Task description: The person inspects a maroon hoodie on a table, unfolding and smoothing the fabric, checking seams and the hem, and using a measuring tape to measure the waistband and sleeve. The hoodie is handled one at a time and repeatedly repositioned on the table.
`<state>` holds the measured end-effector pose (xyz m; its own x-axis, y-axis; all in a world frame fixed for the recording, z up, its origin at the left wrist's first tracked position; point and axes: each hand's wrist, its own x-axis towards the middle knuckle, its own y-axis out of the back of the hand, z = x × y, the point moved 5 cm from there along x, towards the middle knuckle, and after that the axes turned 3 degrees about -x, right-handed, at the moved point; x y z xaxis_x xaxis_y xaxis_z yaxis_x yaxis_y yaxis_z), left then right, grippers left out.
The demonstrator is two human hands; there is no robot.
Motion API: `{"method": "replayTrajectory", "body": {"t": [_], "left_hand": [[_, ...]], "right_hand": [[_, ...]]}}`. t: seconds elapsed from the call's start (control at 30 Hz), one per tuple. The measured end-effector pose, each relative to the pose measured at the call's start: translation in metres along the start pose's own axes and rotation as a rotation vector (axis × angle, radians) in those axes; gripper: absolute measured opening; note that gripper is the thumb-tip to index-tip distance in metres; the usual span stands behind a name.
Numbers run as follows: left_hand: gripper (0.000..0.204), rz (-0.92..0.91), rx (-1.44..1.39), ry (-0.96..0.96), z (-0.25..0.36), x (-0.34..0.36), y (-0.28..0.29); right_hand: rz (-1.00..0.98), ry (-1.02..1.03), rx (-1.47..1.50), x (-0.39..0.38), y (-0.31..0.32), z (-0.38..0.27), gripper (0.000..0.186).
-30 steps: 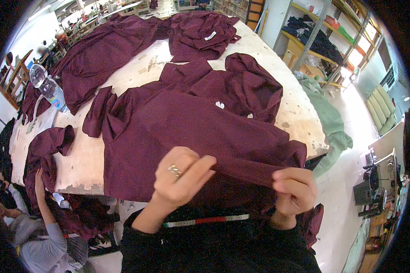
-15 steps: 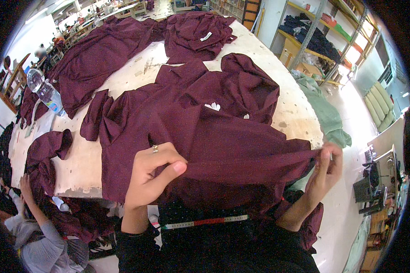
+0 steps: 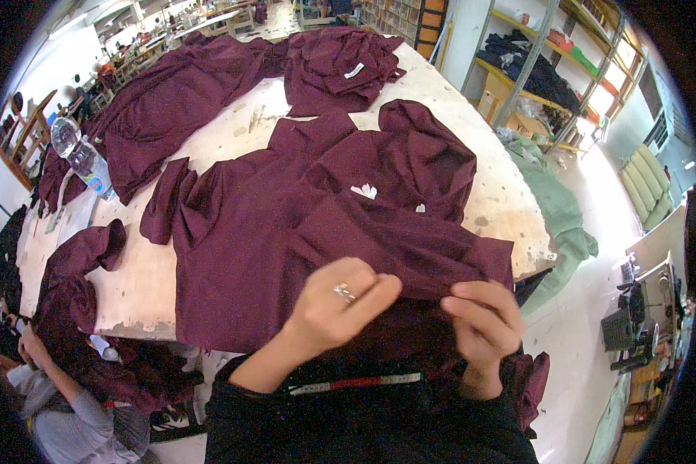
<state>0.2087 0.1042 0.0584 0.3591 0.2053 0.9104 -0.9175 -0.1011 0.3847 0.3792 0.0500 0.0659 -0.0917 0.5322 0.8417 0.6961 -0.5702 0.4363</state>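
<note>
A maroon garment (image 3: pixel 232 255) lies spread over the near edge of the pale wooden table (image 3: pixel 131 305), with small white tags on it. My left hand (image 3: pixel 344 301), with a ring on it, has its fingers curled together on the garment's folded lower part. My right hand (image 3: pixel 479 325), a short way to the right, pinches the same folded cloth between thumb and fingers. Both hands are near the table's front edge, above my black-clothed body.
More maroon cloth (image 3: pixel 174 97) lies across the table, beside a plastic bottle (image 3: pixel 85 158). At lower left, a person in grey (image 3: pixel 77 417) handles maroon cloth. Pale green fabric (image 3: pixel 557 216) hangs at the right edge. Shelving with dark cloth (image 3: pixel 518 69) stands at back right.
Since half a second ago my hands have come closer together: the left moved right, the right moved down and left. The held cloth is less stretched out. The co-worker's arm has lowered.
</note>
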Motion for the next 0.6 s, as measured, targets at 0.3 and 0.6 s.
{"method": "replayTrajectory", "body": {"t": [0.3, 0.6], "left_hand": [[0.025, 0.065, 0.142, -0.012, -0.007, 0.013, 0.036], [0.012, -0.262, -0.334, 0.504, -0.053, 0.006, 0.020]], "right_hand": [[0.440, 0.065, -0.217, -0.016, 0.059, 0.027, 0.019], [0.213, -0.388, -0.243, -0.007, 0.050, 0.063, 0.006]]}}
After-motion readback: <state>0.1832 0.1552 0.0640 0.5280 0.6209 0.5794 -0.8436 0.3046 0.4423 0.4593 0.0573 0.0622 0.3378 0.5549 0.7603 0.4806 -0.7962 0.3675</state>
